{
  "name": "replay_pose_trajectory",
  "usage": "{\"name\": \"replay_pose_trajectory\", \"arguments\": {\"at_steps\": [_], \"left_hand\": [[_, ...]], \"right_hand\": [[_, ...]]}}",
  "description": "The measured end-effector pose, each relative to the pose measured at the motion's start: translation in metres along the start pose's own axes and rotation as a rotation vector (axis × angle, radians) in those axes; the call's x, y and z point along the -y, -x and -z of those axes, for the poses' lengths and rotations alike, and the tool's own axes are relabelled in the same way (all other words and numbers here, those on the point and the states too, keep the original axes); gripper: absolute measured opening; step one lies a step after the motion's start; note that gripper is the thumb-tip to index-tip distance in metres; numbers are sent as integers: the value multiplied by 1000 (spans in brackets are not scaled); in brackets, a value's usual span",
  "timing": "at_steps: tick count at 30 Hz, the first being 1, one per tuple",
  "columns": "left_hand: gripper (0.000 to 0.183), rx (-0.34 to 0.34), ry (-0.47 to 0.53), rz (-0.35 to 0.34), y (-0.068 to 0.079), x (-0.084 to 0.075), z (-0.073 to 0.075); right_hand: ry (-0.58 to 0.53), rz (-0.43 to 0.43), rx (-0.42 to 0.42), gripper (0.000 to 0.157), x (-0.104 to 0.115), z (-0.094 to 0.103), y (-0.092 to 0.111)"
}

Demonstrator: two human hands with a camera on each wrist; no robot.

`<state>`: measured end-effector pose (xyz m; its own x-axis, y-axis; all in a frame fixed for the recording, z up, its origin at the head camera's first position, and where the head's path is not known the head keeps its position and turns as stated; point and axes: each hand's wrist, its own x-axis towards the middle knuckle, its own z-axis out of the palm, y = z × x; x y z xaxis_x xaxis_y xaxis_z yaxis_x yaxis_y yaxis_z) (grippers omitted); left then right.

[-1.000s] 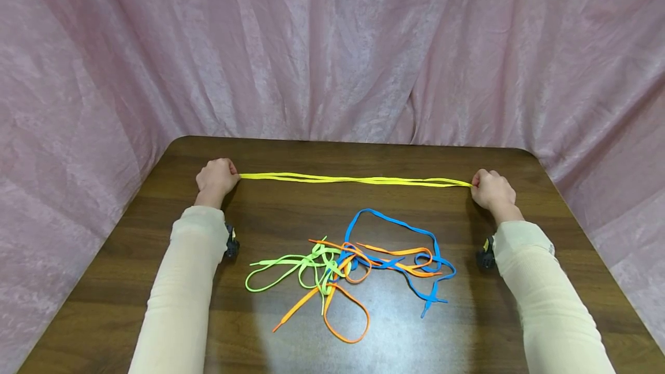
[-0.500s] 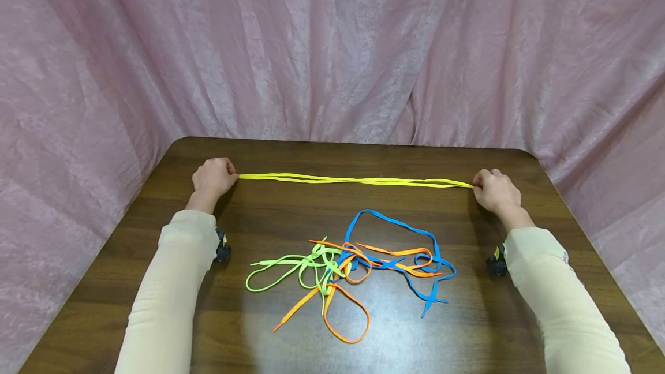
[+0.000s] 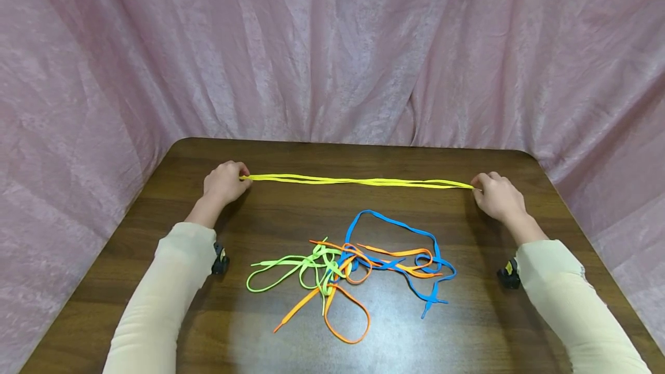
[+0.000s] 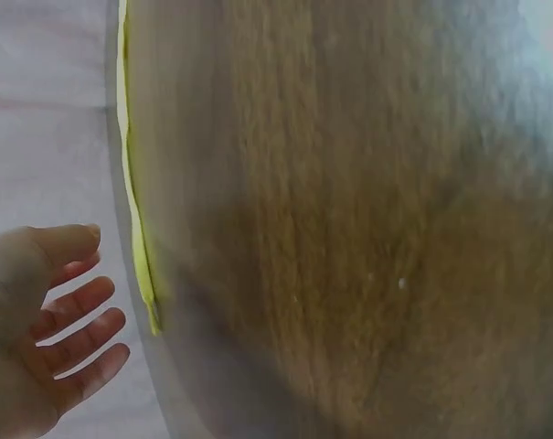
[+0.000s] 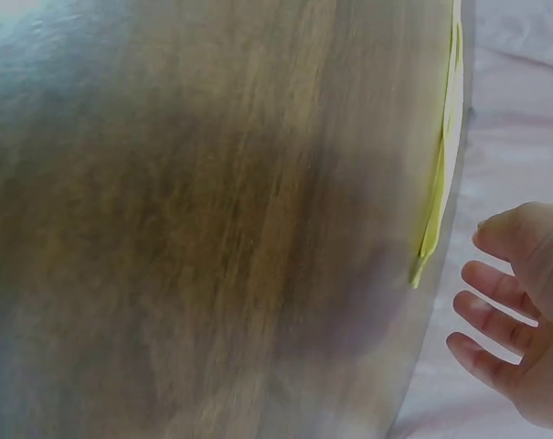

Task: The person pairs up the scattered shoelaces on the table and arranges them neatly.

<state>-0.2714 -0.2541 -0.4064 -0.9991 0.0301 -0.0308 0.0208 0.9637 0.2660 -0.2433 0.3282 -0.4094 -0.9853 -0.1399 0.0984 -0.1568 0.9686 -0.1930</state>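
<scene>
A yellow shoelace [image 3: 353,181], doubled, lies stretched out straight across the far part of the table. My left hand [image 3: 225,181] is at its left end; in the left wrist view the fingers [image 4: 79,352] are spread apart, and the lace's tip [image 4: 146,283] lies on the table outside them. At the other end is my right hand [image 3: 497,194], also with loose, parted fingers [image 5: 491,315] and nothing between them. A tangle of a lime green shoelace [image 3: 291,258], an orange shoelace [image 3: 366,310] and a blue shoelace [image 3: 400,223] sits nearer the middle.
The dark wooden table [image 3: 218,316] has rounded far corners. A pink velvet curtain [image 3: 332,51] hangs behind it and along both sides. Each forearm wears a small black camera, the left camera [image 3: 220,260] and the right camera [image 3: 509,275].
Both hands have let go of the yellow shoelace's ends. My left hand shifted slightly right along the lace, and the right forearm swung outward. The other shoelaces have not moved.
</scene>
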Motion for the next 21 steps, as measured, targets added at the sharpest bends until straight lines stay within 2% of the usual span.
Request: {"name": "replay_pose_trajectory", "arguments": {"at_steps": [5,10,17,21], "left_hand": [[26,-21,6,-60,6,-9,0],[27,-40,-1,-124,13,-21,0],[31,-44,-6,-199,27,-39,-1],[33,-46,-6,-248,36,-47,-2]], "right_hand": [[12,86,-38,23,7,2,9],[21,204,-109,21,17,-1,16],[24,358,-206,19,43,-7,25],[16,430,-205,20,58,-9,29]]}}
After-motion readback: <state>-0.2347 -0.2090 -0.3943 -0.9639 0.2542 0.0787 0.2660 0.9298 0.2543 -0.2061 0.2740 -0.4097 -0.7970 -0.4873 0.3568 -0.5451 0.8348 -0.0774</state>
